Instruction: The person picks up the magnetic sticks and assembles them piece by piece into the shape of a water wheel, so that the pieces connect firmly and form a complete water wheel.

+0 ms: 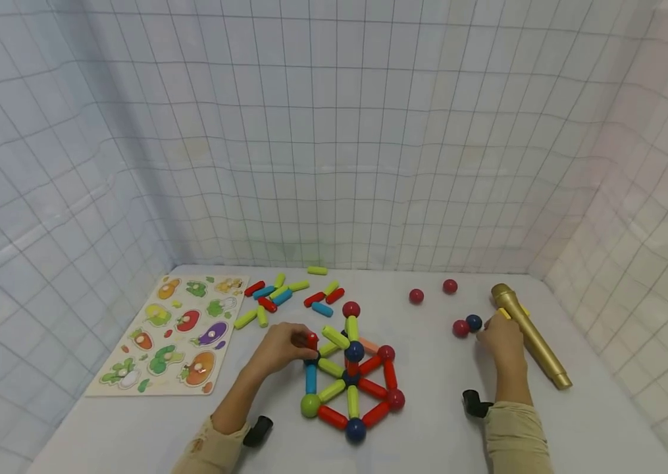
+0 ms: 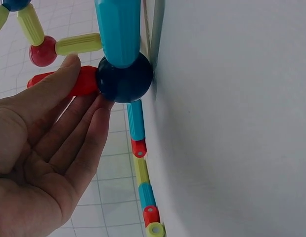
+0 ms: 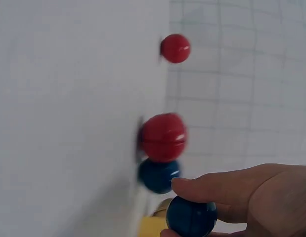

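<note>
My left hand [image 1: 283, 349] pinches a red magnetic rod [image 2: 86, 81] between thumb and fingers. The rod stands with one end against a dark blue ball [image 2: 124, 76] at the left corner of a hexagonal rod-and-ball structure. A light blue rod [image 1: 310, 380] runs from that corner to a green ball [image 1: 310, 405]. At the structure's middle, a rod rises to a raised blue ball [image 1: 354, 351]. My right hand [image 1: 501, 336], over at the right, grips a dark blue ball [image 3: 191, 217], hidden in the head view. Another blue ball [image 1: 474, 322] and a red ball [image 1: 461, 328] lie beside it.
Loose red, blue and yellow-green rods [image 1: 282, 298] lie behind the structure. A vegetable puzzle board [image 1: 150, 390] is on the left. A gold toy microphone [image 1: 532, 336] lies right of my right hand. Two red balls [image 1: 416, 296] sit toward the back, before the grid-patterned backdrop [image 1: 334, 164].
</note>
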Tool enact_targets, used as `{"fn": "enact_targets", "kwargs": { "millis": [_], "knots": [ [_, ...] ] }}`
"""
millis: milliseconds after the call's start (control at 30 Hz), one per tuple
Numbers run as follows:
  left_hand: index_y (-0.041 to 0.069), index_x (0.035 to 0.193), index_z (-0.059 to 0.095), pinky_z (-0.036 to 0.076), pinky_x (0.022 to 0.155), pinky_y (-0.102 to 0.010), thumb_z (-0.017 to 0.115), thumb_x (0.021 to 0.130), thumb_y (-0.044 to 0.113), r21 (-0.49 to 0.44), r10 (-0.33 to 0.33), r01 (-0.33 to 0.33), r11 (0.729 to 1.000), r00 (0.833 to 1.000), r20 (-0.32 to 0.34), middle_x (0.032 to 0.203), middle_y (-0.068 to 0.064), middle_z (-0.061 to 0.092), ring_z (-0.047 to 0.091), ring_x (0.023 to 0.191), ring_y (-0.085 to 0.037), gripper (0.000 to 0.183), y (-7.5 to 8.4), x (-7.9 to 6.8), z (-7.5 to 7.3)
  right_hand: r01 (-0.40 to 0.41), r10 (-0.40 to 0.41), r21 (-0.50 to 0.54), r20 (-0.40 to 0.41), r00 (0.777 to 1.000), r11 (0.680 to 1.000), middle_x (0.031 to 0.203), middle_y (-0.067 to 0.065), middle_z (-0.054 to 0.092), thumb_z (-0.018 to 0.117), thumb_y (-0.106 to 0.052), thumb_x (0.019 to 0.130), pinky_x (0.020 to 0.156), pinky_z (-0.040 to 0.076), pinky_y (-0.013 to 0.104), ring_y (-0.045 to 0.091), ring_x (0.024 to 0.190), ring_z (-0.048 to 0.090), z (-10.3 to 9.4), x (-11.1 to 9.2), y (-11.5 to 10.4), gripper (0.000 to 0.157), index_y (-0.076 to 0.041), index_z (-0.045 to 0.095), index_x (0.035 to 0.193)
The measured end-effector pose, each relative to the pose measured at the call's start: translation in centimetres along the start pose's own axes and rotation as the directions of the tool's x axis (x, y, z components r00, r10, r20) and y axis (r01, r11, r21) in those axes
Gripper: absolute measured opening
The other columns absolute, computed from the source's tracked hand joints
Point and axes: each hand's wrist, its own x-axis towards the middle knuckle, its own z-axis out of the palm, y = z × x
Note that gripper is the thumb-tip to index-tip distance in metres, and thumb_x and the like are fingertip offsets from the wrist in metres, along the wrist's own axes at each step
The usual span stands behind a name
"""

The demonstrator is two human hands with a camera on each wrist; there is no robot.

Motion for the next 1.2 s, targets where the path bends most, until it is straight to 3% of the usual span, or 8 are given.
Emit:
{"fn": "enact_targets", "kwargs": {
  "millis": [133, 200, 267, 467, 600, 800, 1000, 1200],
  "knots": [
    [0.010, 0.098, 0.071, 0.056, 0.079, -0.031, 0.080, 0.079, 0.017, -0.009, 0.005, -0.005, 1.000, 1.000, -0.006, 0.087, 0.001, 0.071, 0.063, 0.080, -0.011, 0.022, 0.1, 0.1, 0.2, 0.135, -0.129, 0.111, -0.059, 0.990, 0.985, 0.119, 0.034, 0.053, 0.065, -0.015, 0.088, 0.086, 0.050, 0.055, 0.048, 0.109, 0.054, -1.7, -2.0, -5.5, 0.039, 0.009, 0.057, 0.117],
    [0.010, 0.098, 0.071, 0.057, 0.079, -0.032, 0.080, 0.080, 0.016, -0.015, 0.001, -0.001, 1.000, 1.000, -0.005, 0.087, 0.001, 0.071, 0.063, 0.079, -0.011, 0.022, 0.2, 0.0, 0.3, 0.270, -0.266, 0.209, -0.045, 0.963, 0.940, 0.121, 0.026, 0.055, 0.068, -0.018, 0.089, 0.087, 0.053, 0.050, 0.041, 0.110, 0.057, -1.8, -3.4, -8.7, 0.039, 0.002, 0.055, 0.120],
    [0.010, 0.099, 0.070, 0.057, 0.079, -0.032, 0.080, 0.080, 0.016, -0.017, -0.008, 0.008, 1.000, 1.000, -0.003, 0.087, 0.001, 0.071, 0.063, 0.079, -0.011, 0.022, 0.2, 0.0, 0.3, 0.438, -0.451, 0.286, -0.023, 0.892, 0.852, 0.117, 0.017, 0.061, 0.072, -0.019, 0.088, 0.087, 0.056, 0.043, 0.033, 0.106, 0.062, -1.3, -4.8, -11.8, 0.038, -0.003, 0.058, 0.119],
    [0.011, 0.097, 0.070, 0.056, 0.080, -0.033, 0.080, 0.080, 0.017, -0.016, -0.017, 0.017, 1.000, 1.000, 0.004, 0.086, 0.001, 0.071, 0.063, 0.079, -0.011, 0.021, 0.0, -0.2, 0.2, 0.755, -0.815, 0.389, -0.019, 0.579, 0.528, 0.110, 0.001, 0.066, 0.075, -0.020, 0.085, 0.080, 0.057, 0.028, 0.014, 0.092, 0.063, 1.1, -7.5, -19.4, 0.035, -0.011, 0.064, 0.117],
    [0.010, 0.099, 0.071, 0.057, 0.081, -0.034, 0.078, 0.081, 0.016, -0.036, 0.033, -0.033, 0.999, 0.999, 0.011, 0.088, 0.000, 0.072, 0.065, 0.081, -0.012, 0.019, -0.2, -0.1, 0.1, 0.824, -0.868, 0.321, -0.011, 0.496, 0.467, 0.114, 0.002, 0.065, 0.075, -0.019, 0.086, 0.082, 0.055, 0.024, 0.012, 0.095, 0.062, 2.4, -8.0, -22.3, 0.035, -0.010, 0.065, 0.119],
    [0.010, 0.100, 0.071, 0.057, 0.081, -0.033, 0.078, 0.082, 0.016, -0.062, 0.055, -0.053, 0.997, 0.998, 0.026, 0.089, -0.001, 0.073, 0.066, 0.080, -0.011, 0.020, -0.2, -0.1, 0.2, 0.825, -0.846, 0.193, 0.146, 0.512, 0.532, 0.119, 0.003, 0.065, 0.073, -0.021, 0.088, 0.087, 0.053, 0.027, 0.015, 0.102, 0.062, 3.4, -7.9, -23.3, 0.033, -0.012, 0.068, 0.120],
    [0.009, 0.102, 0.071, 0.057, 0.081, -0.035, 0.078, 0.082, 0.015, -0.052, 0.052, -0.051, 0.997, 0.998, 0.022, 0.088, -0.001, 0.073, 0.065, 0.080, -0.012, 0.022, -0.1, -0.1, -0.1, 0.819, -0.835, 0.169, 0.160, 0.526, 0.548, 0.114, 0.005, 0.061, 0.073, -0.020, 0.087, 0.081, 0.051, 0.027, 0.020, 0.098, 0.060, 3.5, -8.0, -23.8, 0.035, -0.012, 0.068, 0.121],
    [0.009, 0.108, 0.071, 0.057, 0.084, -0.036, 0.077, 0.083, 0.014, -0.068, 0.053, -0.051, 0.996, 0.998, 0.030, 0.092, -0.002, 0.074, 0.068, 0.084, -0.013, 0.026, -0.1, -0.2, -0.4, 0.763, -0.774, 0.148, 0.218, 0.595, 0.629, 0.114, 0.006, 0.061, 0.072, -0.020, 0.088, 0.082, 0.053, 0.026, 0.019, 0.098, 0.060, 4.7, -7.9, -24.9, 0.034, -0.012, 0.067, 0.120]
  ]
}}
